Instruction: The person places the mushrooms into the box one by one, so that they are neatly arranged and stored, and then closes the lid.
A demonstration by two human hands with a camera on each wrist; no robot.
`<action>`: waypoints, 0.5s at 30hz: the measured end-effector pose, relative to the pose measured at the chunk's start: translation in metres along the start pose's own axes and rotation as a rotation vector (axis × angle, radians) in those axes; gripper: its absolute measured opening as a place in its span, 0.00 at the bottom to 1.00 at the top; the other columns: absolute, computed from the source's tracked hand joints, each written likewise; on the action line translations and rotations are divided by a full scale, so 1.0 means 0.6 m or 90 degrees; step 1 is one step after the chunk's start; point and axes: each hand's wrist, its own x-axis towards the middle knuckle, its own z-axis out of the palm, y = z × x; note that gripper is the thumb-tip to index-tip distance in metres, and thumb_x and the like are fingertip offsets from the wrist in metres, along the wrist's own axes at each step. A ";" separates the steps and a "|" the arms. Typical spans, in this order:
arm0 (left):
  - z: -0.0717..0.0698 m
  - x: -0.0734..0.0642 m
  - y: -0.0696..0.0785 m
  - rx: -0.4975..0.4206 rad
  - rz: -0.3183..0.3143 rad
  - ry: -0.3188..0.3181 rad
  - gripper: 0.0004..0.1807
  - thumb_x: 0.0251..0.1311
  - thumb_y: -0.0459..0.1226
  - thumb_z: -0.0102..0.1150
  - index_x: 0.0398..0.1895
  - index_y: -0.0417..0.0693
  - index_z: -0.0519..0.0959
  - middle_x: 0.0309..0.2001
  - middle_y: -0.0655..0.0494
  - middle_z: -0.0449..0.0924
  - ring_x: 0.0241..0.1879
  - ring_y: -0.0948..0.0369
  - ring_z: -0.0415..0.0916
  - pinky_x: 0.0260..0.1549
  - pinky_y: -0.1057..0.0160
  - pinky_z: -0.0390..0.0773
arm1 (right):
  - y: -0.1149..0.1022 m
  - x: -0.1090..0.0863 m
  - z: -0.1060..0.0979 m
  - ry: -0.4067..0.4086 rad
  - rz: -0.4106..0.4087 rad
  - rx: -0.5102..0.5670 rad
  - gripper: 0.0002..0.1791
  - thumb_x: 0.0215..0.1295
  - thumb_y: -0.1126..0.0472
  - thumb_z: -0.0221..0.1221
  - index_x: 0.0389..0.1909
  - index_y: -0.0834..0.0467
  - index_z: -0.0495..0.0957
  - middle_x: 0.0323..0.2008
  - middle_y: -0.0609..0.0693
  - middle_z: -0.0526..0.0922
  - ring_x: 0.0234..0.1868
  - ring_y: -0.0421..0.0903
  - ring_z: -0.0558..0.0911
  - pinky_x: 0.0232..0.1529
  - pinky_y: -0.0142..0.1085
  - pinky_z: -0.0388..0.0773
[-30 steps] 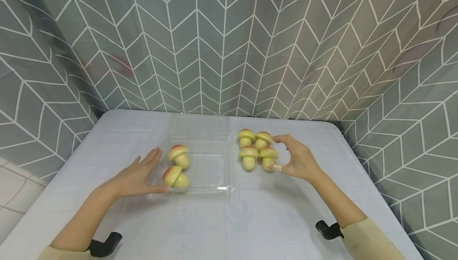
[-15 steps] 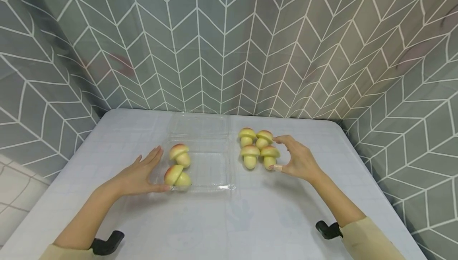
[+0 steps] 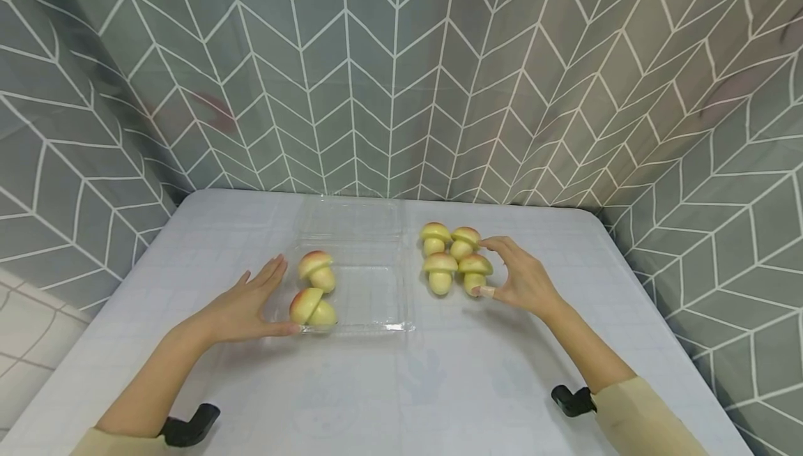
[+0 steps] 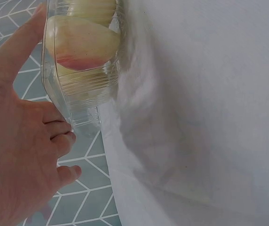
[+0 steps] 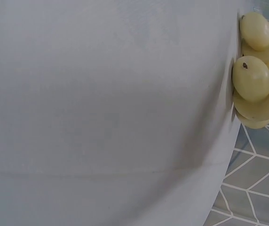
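Note:
My left hand [image 3: 241, 305] rests with spread fingers at the left side of an open clear plastic clamshell box [image 3: 370, 295]; the thumb touches its front left corner. In the left wrist view the fingers of the left hand [image 4: 26, 136] lie along the box's rim. Two yellow-green toy mushrooms with reddish caps, one behind [image 3: 317, 271] and one in front [image 3: 312, 307], lie tilted in its left half. My right hand [image 3: 521, 278] stands beside a cluster of several like mushrooms [image 3: 440, 273], index fingertip at the back right cap and thumb at the front right stem [image 3: 475, 275].
The box's clear lid [image 3: 350, 219] lies folded back toward the rear of the white-covered table [image 3: 401, 393]. A grey curtain with white chevron lines [image 3: 376, 93] hangs behind and at both sides. Black wrist mounts [image 3: 191, 427] sit on both forearms.
Both hands, the box and the mushrooms keep their places. Only the head view shifts very slightly.

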 end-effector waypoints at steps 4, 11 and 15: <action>0.000 0.001 0.000 -0.002 -0.001 -0.002 0.66 0.46 0.65 0.64 0.73 0.28 0.45 0.74 0.32 0.41 0.72 0.40 0.41 0.65 0.33 0.41 | 0.003 -0.002 0.004 -0.008 0.009 0.005 0.46 0.34 0.46 0.78 0.57 0.58 0.72 0.52 0.52 0.76 0.44 0.51 0.80 0.38 0.46 0.80; -0.001 0.001 -0.002 0.000 -0.006 -0.003 0.66 0.46 0.65 0.64 0.73 0.28 0.44 0.74 0.33 0.40 0.72 0.40 0.41 0.65 0.34 0.41 | 0.006 -0.003 0.017 -0.057 0.042 -0.004 0.43 0.39 0.44 0.76 0.58 0.56 0.72 0.55 0.51 0.75 0.51 0.54 0.79 0.42 0.51 0.80; 0.000 0.001 -0.003 -0.003 -0.007 -0.004 0.67 0.46 0.65 0.64 0.73 0.28 0.44 0.74 0.33 0.40 0.72 0.40 0.41 0.66 0.34 0.41 | 0.006 -0.006 0.025 -0.074 0.057 -0.017 0.43 0.39 0.43 0.75 0.59 0.55 0.72 0.55 0.51 0.74 0.50 0.54 0.79 0.40 0.51 0.80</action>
